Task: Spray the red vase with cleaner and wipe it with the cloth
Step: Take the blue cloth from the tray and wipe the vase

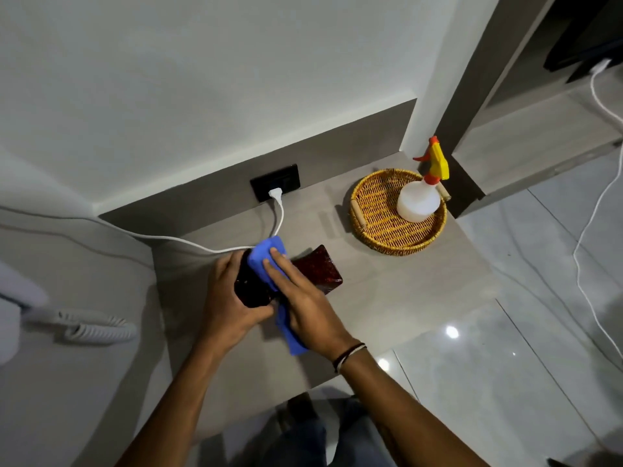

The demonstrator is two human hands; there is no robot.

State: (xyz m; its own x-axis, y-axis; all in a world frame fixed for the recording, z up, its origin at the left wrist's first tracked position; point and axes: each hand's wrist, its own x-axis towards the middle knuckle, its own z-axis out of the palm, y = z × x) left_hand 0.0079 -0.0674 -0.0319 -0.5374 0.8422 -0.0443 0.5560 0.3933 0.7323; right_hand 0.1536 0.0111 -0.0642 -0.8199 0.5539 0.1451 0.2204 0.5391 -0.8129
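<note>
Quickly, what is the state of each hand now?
Left hand: grips the red vase.
Right hand: open, flat fingers press the blue cloth on it.

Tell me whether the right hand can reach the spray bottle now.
Probably yes: only bare counter lies between the right hand and the spray bottle in the basket, but that hand is pressing the cloth on the vase.

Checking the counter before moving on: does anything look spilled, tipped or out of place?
Only the vase: it is tipped sideways, but the left hand grips it while the right hand presses the cloth on it. No spill shows; the spray bottle stands upright in the basket.
</note>
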